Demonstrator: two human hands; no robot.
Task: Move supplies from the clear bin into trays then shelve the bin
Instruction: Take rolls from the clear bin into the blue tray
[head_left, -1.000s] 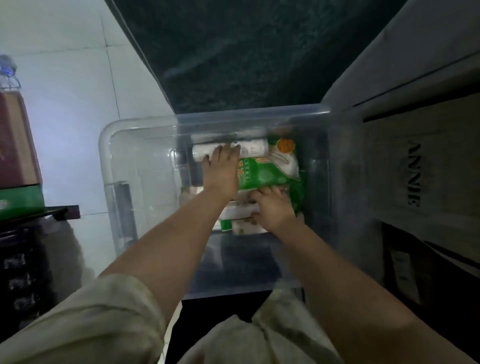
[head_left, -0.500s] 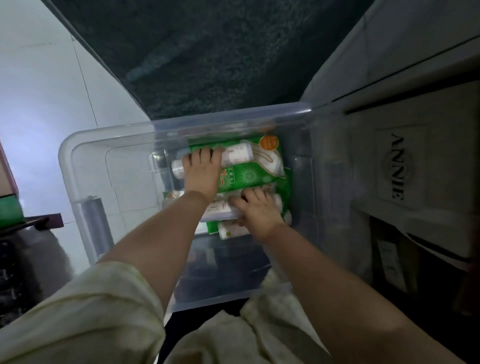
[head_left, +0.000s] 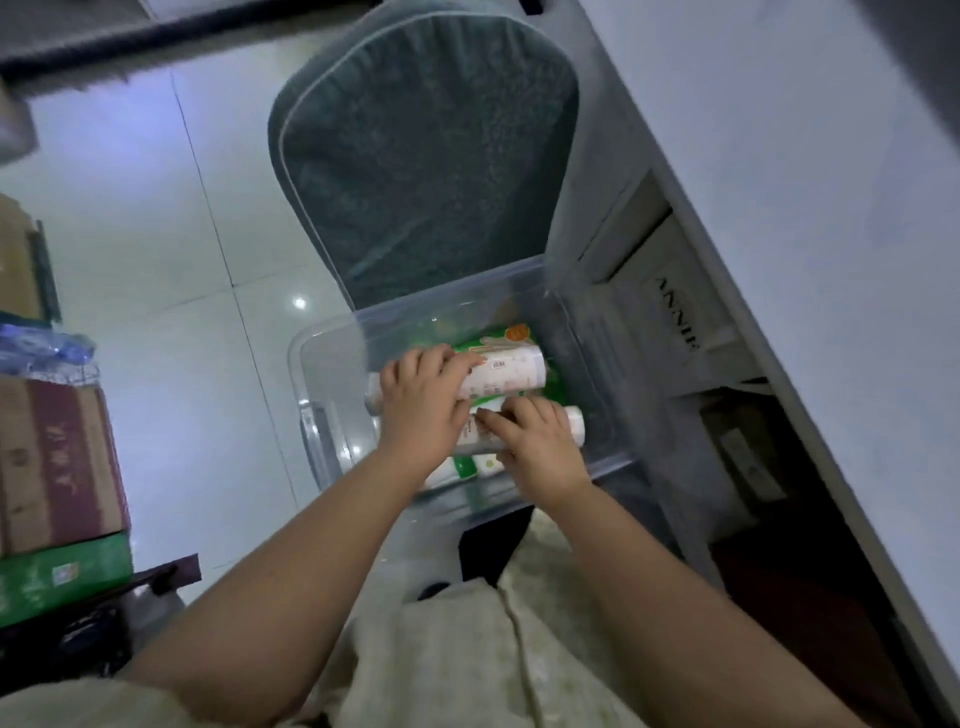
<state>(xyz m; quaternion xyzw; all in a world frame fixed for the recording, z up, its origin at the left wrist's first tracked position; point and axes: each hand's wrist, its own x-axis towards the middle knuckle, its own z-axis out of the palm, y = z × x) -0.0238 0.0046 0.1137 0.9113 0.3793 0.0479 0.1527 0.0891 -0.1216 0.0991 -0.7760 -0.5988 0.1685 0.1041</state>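
Observation:
The clear plastic bin (head_left: 332, 415) sits on the floor in front of me, below a grey chair. Inside lie a green packet (head_left: 498, 338) and several white tubes. My left hand (head_left: 421, 410) is curled over the upper white tube (head_left: 506, 374), which lies across the green packet. My right hand (head_left: 540, 447) grips a second white tube (head_left: 571, 421) just below it. Another white and green tube (head_left: 457, 470) lies partly hidden under my hands.
The grey padded chair (head_left: 426, 156) stands just beyond the bin. A white desk (head_left: 779, 182) runs along the right, with a box marked ANNIE (head_left: 680, 317) under it. Stacked cardboard boxes (head_left: 57, 467) and a green box (head_left: 57, 577) stand at the left on white floor tiles.
The view has tilted up and back, so the bin looks smaller and the chair shows fully. Both hands have stayed on the white tubes and drawn closer together.

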